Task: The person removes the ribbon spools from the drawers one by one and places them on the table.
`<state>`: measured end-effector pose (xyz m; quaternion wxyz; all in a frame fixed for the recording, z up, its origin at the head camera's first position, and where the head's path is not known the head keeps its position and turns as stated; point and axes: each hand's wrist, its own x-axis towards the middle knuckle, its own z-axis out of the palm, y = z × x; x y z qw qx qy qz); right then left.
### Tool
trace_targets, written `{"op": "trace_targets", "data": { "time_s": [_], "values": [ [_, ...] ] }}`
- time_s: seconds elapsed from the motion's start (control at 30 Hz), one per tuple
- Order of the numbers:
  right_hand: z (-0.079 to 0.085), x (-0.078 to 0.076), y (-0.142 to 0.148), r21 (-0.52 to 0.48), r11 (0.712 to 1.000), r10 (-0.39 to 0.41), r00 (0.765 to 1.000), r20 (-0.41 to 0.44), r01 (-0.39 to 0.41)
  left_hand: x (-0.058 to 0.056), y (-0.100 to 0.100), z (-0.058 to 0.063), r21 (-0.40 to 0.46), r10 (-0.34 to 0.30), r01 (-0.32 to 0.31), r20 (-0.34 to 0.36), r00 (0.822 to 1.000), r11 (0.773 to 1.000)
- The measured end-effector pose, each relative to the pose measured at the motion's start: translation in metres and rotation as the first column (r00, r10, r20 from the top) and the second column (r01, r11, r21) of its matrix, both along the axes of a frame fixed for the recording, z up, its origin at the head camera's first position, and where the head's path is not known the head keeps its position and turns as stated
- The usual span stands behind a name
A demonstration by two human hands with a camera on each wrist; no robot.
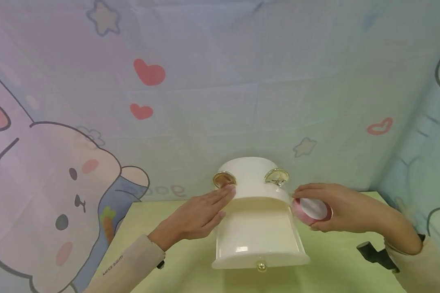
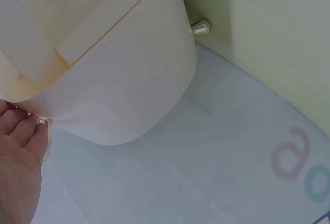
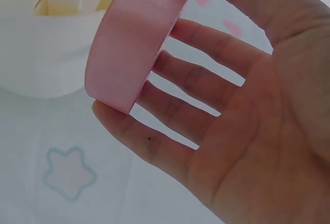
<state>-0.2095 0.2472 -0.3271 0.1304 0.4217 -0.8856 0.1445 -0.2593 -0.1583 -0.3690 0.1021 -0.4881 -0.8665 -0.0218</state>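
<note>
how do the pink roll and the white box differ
The pink roll is small; the white box is larger. The right hand holds the pink roll, while the white box stands on the green table. The white box has gold fittings; the pink roll shows none. Both have curved sides.

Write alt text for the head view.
A person's right hand holds a roll of pink ribbon beside a white box with an open drawer, while the left hand touches the box's other side. Behind the green table hangs a cartoon backdrop.
</note>
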Motion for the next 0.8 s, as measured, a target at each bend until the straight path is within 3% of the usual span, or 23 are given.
{"op": "trace_targets", "data": {
  "time_s": [0.23, 0.63, 0.8],
  "values": [
    [-0.019, -0.008, 0.017, -0.081, 0.997, -0.013, 0.999, 0.03, 0.015, 0.0, 0.0, -0.001, 0.005, -0.003, 0.003, 0.002, 1.0, 1.0],
    [-0.047, -0.026, 0.033, -0.102, 0.992, -0.063, 0.989, 0.133, 0.077, 0.0, -0.001, 0.001, -0.007, 0.001, -0.001, -0.004, 1.0, 1.0],
    [-0.063, -0.035, 0.041, -0.104, 0.986, -0.105, 0.971, 0.216, 0.13, 0.0, -0.001, 0.001, -0.004, 0.0, 0.0, -0.011, 1.0, 1.0]
  ]
}}
